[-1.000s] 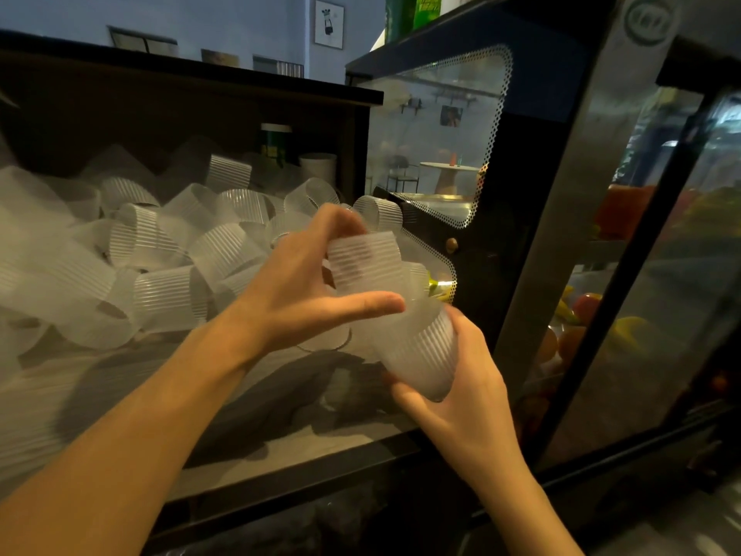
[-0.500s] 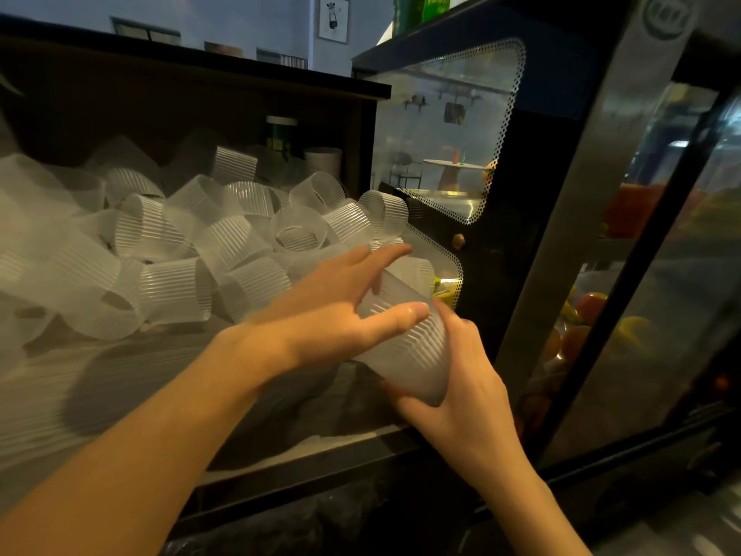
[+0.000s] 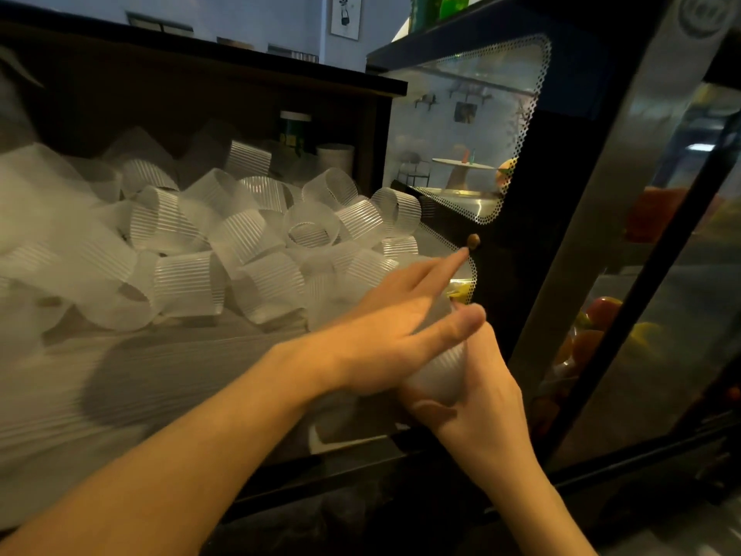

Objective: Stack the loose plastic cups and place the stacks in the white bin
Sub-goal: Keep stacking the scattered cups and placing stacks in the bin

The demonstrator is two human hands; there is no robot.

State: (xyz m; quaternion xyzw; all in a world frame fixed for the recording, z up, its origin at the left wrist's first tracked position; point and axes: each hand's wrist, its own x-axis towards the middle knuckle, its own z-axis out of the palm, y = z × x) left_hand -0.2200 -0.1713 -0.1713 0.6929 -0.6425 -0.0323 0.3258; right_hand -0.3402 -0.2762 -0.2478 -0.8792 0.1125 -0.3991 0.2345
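Observation:
A heap of loose ribbed translucent plastic cups (image 3: 224, 242) covers the counter's back and left. My right hand (image 3: 477, 399) grips a short stack of cups (image 3: 441, 375) from below, tilted up to the left. My left hand (image 3: 397, 335) lies flat over the top of that stack, fingers spread, index finger pointing toward the display case. The stack's upper part is hidden under my left palm. No white bin is in view.
A glass display case (image 3: 561, 218) with fruit (image 3: 597, 331) inside stands close on the right. A dark shelf (image 3: 200, 66) overhangs the cup heap, with a green-labelled jar (image 3: 294, 132) at its back. The wooden counter (image 3: 120, 375) runs to a dark front edge below my arms.
My left hand brought a single cup down onto the stack in my right hand, pressed it in, then let go and flattened out over the stack. The right hand stayed nearly still.

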